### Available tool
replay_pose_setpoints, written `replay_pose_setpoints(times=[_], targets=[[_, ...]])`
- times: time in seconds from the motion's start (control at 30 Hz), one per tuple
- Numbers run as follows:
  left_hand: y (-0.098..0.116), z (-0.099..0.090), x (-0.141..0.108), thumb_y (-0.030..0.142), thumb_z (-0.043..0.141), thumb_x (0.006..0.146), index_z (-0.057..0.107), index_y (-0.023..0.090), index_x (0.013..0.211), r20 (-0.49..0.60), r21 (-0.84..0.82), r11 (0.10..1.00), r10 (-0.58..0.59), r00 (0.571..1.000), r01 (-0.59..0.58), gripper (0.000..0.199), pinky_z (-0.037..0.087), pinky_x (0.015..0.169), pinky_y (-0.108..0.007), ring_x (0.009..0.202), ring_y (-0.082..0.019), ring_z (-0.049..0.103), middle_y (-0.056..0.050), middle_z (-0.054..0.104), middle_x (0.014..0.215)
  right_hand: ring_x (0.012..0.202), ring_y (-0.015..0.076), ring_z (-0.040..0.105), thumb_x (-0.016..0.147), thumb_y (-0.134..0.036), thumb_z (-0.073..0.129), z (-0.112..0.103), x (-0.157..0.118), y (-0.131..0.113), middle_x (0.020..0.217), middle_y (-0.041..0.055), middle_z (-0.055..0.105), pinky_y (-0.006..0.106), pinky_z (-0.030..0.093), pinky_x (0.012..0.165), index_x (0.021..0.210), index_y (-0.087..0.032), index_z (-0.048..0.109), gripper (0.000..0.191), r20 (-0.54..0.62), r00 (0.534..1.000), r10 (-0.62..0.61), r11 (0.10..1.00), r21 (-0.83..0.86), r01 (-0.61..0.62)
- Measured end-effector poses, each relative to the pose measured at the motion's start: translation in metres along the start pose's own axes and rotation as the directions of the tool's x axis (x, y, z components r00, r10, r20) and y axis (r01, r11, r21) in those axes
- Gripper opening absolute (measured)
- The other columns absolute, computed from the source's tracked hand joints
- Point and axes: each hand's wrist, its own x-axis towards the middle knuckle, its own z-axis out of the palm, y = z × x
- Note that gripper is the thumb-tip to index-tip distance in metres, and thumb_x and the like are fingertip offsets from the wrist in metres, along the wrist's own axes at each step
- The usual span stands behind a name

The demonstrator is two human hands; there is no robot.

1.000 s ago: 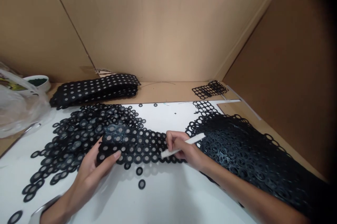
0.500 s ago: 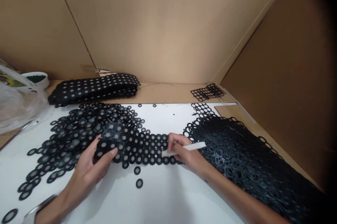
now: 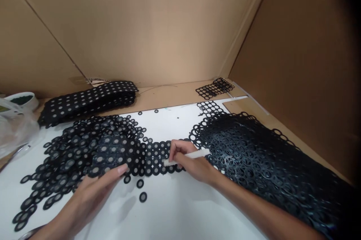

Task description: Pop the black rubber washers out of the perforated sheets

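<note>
A linked strip of black rings with grey centres (image 3: 153, 151) lies across the white board. Its left part is a raised sheet of the same rings (image 3: 113, 153). My left hand (image 3: 97, 191) grips the near edge of that sheet, thumb on top and the other fingers mostly hidden beneath. My right hand (image 3: 187, 159) is closed round a slim white stick (image 3: 199, 153), pinched like a pen. The stick's left end rests at or just over the strip; contact cannot be made out. The strip's right end runs under this hand.
Loose grey-centred rings (image 3: 73, 157) pile up at the left. A large heap of hollow black rings (image 3: 254, 165) covers the right. Behind lie a folded dotted sheet (image 3: 90, 99) and a hollow ring mesh (image 3: 216, 88). A white bowl (image 3: 35, 101) and plastic bag (image 3: 19, 127) stand far left.
The view has shifted and tilted slightly. The sheet at my left hand has gone from folded up to spread flatter leftward. My right hand keeps the white stick, its tip now further left along the strip.
</note>
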Motion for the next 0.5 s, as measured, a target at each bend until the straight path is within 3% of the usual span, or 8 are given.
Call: replay_pose_setpoints(times=[0.07, 0.13, 0.23, 0.33, 0.5], targets=[[-0.003, 0.002, -0.001, 0.049, 0.089, 0.079, 0.087, 0.024, 0.094, 0.011, -0.047, 0.997, -0.061, 0.998, 0.062, 0.029, 0.063, 0.112, -0.051, 0.131, -0.038, 0.071, -0.007, 0.083, 0.117, 0.058, 0.0113, 0.046, 0.088, -0.019, 0.054, 0.000, 0.000, 0.000, 0.065, -0.0033, 0.054, 0.025, 0.031, 0.055, 0.079, -0.019, 0.066, 0.015, 0.005, 1.000, -0.002, 1.000, 0.003, 0.002], [-0.005, 0.002, -0.003, 0.055, 0.089, 0.077, 0.088, 0.027, 0.085, -0.009, 0.000, 0.999, -0.039, 0.999, 0.039, 0.029, 0.062, 0.114, -0.053, 0.129, -0.038, 0.072, -0.005, 0.084, 0.109, 0.057, 0.0111, 0.046, 0.088, -0.018, 0.053, 0.000, 0.000, 0.001, 0.065, -0.0032, 0.055, 0.025, 0.031, 0.054, 0.079, -0.019, 0.066, 0.015, 0.004, 1.000, -0.001, 1.000, 0.009, 0.001], [-0.009, -0.001, -0.007, 0.065, 0.087, 0.076, 0.089, 0.030, 0.084, -0.055, 0.061, 0.998, -0.013, 0.998, 0.016, 0.036, 0.062, 0.115, -0.054, 0.124, -0.037, 0.074, -0.003, 0.085, 0.108, 0.058, 0.0112, 0.047, 0.087, -0.017, 0.053, 0.000, 0.000, 0.001, 0.066, -0.0030, 0.055, 0.025, 0.030, 0.054, 0.079, -0.020, 0.066, 0.015, -0.001, 1.000, 0.002, 1.000, 0.009, -0.002], [-0.011, -0.002, -0.009, 0.064, 0.090, 0.072, 0.088, 0.029, 0.088, -0.067, -0.005, 0.997, -0.074, 0.995, 0.073, 0.038, 0.065, 0.109, -0.053, 0.118, -0.036, 0.076, -0.003, 0.085, 0.106, 0.059, 0.0120, 0.047, 0.085, -0.016, 0.054, 0.000, 0.000, 0.000, 0.065, -0.0026, 0.056, 0.024, 0.030, 0.053, 0.078, -0.020, 0.067, 0.015, -0.002, 1.000, -0.014, 1.000, 0.008, 0.014], [-0.010, 0.003, -0.006, 0.053, 0.084, 0.084, 0.084, 0.027, 0.090, 0.107, -0.151, 0.984, -0.083, 0.991, 0.099, 0.027, 0.067, 0.101, -0.047, 0.113, -0.032, 0.075, -0.005, 0.082, 0.105, 0.059, 0.0126, 0.046, 0.082, -0.015, 0.053, -0.001, 0.000, -0.001, 0.063, -0.0024, 0.055, 0.025, 0.030, 0.053, 0.073, -0.021, 0.066, 0.017, 0.007, 0.999, -0.054, 0.998, 0.015, 0.054]])
